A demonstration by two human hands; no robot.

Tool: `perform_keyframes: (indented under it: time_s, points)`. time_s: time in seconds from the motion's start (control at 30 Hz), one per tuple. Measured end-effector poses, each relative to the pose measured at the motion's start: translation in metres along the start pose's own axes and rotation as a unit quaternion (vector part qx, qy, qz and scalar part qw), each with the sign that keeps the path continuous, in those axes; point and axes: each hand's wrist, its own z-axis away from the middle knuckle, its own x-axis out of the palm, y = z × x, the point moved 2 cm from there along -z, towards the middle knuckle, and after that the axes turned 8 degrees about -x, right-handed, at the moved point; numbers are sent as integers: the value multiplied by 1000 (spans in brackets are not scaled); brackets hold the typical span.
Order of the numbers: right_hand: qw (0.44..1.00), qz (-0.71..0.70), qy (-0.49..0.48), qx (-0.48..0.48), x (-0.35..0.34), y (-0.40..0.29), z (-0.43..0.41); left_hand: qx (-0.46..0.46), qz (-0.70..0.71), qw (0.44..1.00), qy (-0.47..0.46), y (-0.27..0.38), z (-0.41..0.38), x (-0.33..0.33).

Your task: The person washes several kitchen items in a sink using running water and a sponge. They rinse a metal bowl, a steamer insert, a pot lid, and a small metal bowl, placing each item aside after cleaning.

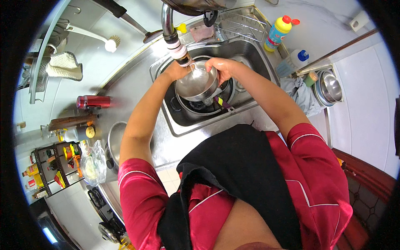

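Note:
Both my hands hold a stainless steel bowl (195, 86), tilted under the faucet (180, 51), over a sink (256, 59). My left hand (178, 71) grips its far left rim, with the fingers partly hidden behind the faucet tip. On the right rim lies my right hand (222, 69), thumb at the edge. Water appears to run into the bowl. Below it, a larger round pan (204, 113) stands in the sink, with other dark cookware inside. A utensil with a purple and green handle (222, 103) leans over the pan's near rim.
A yellow-and-blue bottle (276, 33) and a blue-capped bottle (293, 62) stand right of the sink, near stacked metal bowls (330, 86). A wire rack (245, 28) lies behind the basin. Left are a red flask (93, 102) and a metal pan (117, 140). A brush (93, 35) hangs on the wall.

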Motion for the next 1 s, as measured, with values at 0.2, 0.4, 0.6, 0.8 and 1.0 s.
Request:
perform_keyframes:
  time_s: [0.2,0.4,0.6,0.8,1.0]
  points:
    - [1000,-14,-7,-12,5,1,-2,-85,-39,996,-13,31,-4,-1]
    - [1000,14,12,-22,7,-2,1,-20,-28,998,51,6,-7,7]
    - [998,27,13,-52,13,-3,4,-60,-107,990,64,25,2,0]
    - [987,-4,103,-125,13,-13,8,-102,-30,980,167,-17,10,12]
    - [962,41,171,-210,3,2,-17,-55,-250,956,143,36,34,32]
